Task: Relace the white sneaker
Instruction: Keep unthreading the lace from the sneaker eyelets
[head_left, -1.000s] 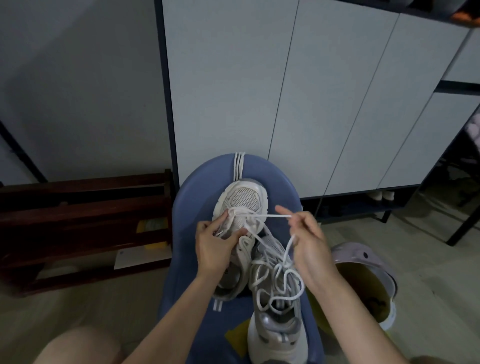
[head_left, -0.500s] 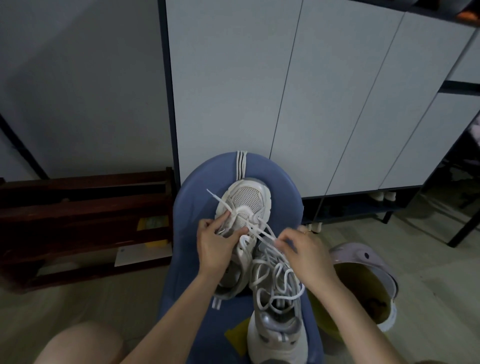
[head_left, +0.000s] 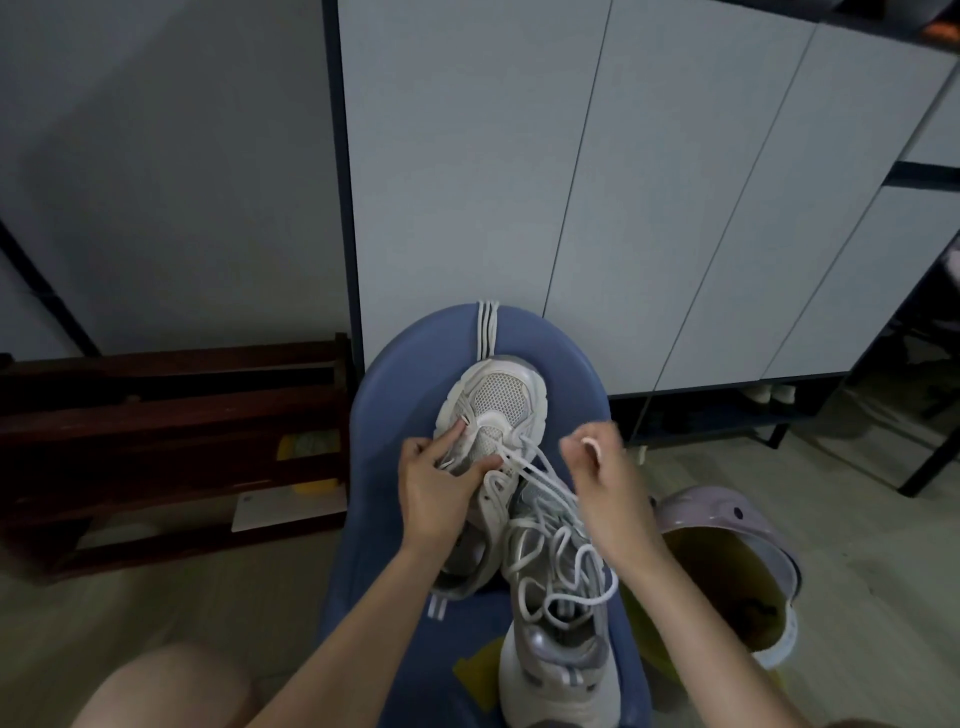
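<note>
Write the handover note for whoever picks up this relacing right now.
Left hand: fingers hold the white sneaker steady at its toe end on the blue seat.
Right hand: fingers curled, pinching the white lace, which runs from the front eyelets.
Second sneaker lies beside it, toward the person, its laces in loose loops.
Done: lace passes through the front eyelets.
Left: thread the remaining eyelets, tighten, tie.

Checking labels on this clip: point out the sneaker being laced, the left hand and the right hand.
sneaker being laced (head_left: 501, 397), head view, on its mesh toe.
left hand (head_left: 434, 486), head view, on the back of the hand.
right hand (head_left: 610, 491), head view, on the back of the hand.
</note>
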